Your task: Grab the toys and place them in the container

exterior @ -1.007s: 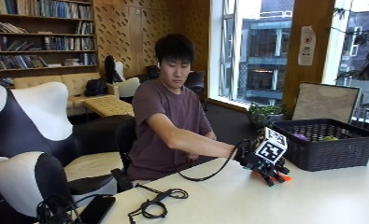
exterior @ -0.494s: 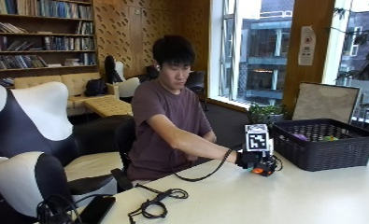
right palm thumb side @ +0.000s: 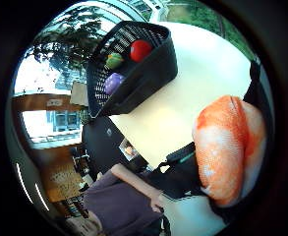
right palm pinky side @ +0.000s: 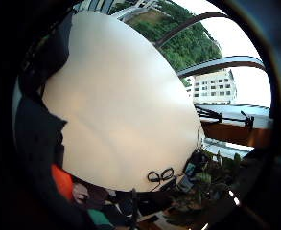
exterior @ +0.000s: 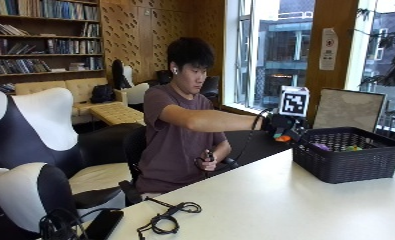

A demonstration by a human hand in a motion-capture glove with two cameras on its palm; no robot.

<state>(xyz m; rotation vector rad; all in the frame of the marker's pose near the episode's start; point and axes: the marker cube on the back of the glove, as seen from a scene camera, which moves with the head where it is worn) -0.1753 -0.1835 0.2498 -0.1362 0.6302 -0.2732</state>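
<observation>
In the outside view my gloved right hand [exterior: 280, 125] is raised above the table, just beside the near rim of the black basket [exterior: 347, 160]. It grips an orange toy [exterior: 283, 138], which peeks out below the fingers. The thumb side palm view shows that orange toy [right palm thumb side: 229, 147] close against the palm, with the basket [right palm thumb side: 148, 81] a little way off. A red toy [right palm thumb side: 141, 49], a green one [right palm thumb side: 115, 60] and a purple one [right palm thumb side: 114, 82] lie inside it. The little finger side view shows the white table [right palm pinky side: 121, 110] below and an edge of the orange toy [right palm pinky side: 62, 182].
A coiled black cable [exterior: 167, 220] and a dark phone [exterior: 104, 224] lie near the table's front left corner. The person's bare left hand [exterior: 207, 161] stays low by the table edge. A board [exterior: 350, 112] leans behind the basket.
My hand has lifted off the table with the orange toy and risen up to the basket's near rim. The basket has not moved.
</observation>
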